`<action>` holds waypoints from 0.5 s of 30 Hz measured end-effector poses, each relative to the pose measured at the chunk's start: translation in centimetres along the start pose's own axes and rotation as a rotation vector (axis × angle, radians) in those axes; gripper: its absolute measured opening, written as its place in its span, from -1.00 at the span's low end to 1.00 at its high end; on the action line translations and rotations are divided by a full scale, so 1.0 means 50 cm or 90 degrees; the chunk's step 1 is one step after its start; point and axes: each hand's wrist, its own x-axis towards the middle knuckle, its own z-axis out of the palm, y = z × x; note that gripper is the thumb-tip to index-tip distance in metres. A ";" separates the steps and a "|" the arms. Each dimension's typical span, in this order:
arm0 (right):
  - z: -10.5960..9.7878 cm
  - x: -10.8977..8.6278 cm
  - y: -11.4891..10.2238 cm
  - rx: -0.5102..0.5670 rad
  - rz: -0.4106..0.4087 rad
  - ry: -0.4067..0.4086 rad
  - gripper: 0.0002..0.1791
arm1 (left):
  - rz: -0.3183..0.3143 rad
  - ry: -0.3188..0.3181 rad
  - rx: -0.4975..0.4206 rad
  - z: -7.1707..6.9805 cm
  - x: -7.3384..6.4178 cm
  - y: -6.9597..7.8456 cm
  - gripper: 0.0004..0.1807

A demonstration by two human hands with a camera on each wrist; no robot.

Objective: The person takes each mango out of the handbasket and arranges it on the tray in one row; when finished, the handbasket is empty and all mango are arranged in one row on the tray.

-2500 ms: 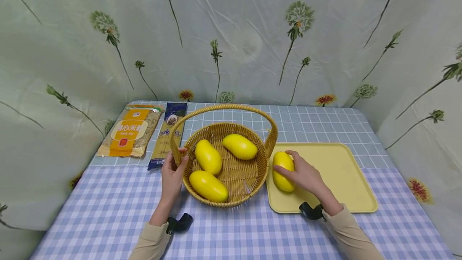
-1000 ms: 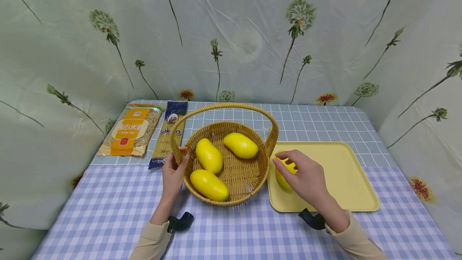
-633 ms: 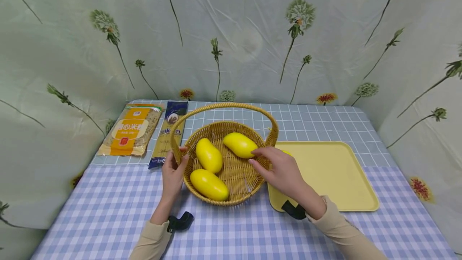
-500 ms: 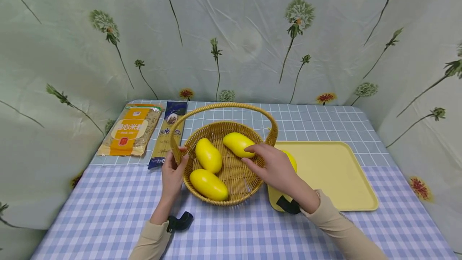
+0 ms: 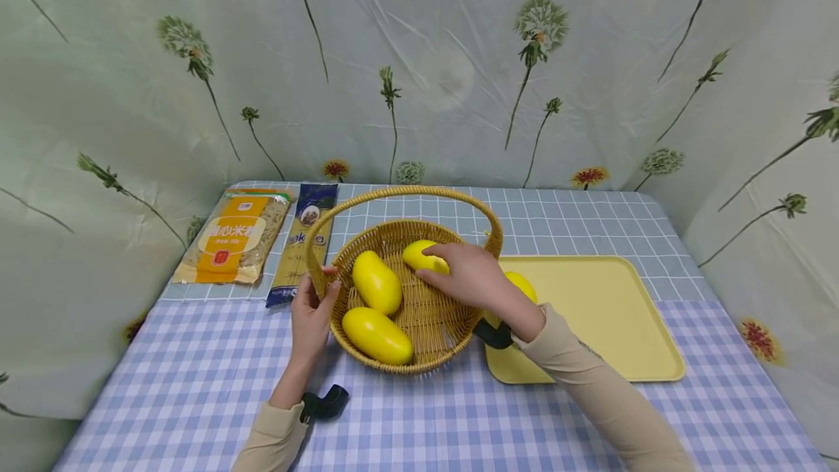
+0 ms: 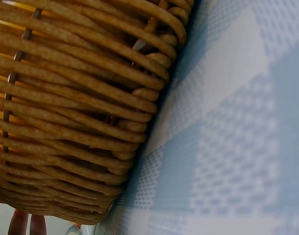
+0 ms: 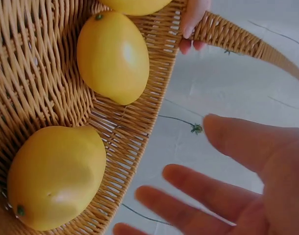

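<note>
Mango [image 5: 416,257], yellow, far right of three inside the wicker basket [image 5: 432,326], part hidden beneath your right hand [image 5: 475,272] in the head view. Companion pieces: a left mango [image 5: 376,282], a near mango [image 5: 378,337], and a tray mango [image 5: 523,285] on the yellow tray [image 5: 609,319], partly screened by your right arm. Handling note, by judgement: you do best to lower straight onto the fruit, oppose thumb and fingers across its middle, and squeeze lightly, since smooth skin could slip; stay clear of the handle [image 5: 403,191]. Right hand's pose: reaching in from the right, palm over the basket, fingers spread, released, apart from the fruit. Left hand [image 5: 312,319]: fingers grasping the basket at the handle's left foot, forearm angled over the checked bench [image 5: 419,428].
</note>
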 end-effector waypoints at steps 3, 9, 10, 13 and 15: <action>0.002 0.017 0.000 -0.017 0.013 -0.037 -0.45 | -0.002 -0.002 0.001 0.000 0.001 0.000 -0.71; 0.012 0.045 0.004 -0.040 0.055 -0.091 -0.36 | 0.003 -0.001 0.007 0.000 0.000 0.001 -0.70; 0.014 0.049 0.005 -0.040 0.061 -0.096 -0.36 | 0.007 0.000 0.006 0.000 0.000 0.000 -0.70; 0.020 0.059 0.009 -0.041 0.072 -0.101 -0.34 | 0.014 0.000 0.003 0.000 0.000 -0.001 -0.71; 0.025 0.064 0.013 -0.044 0.072 -0.100 -0.34 | 0.014 0.001 0.002 0.000 0.000 0.000 -0.70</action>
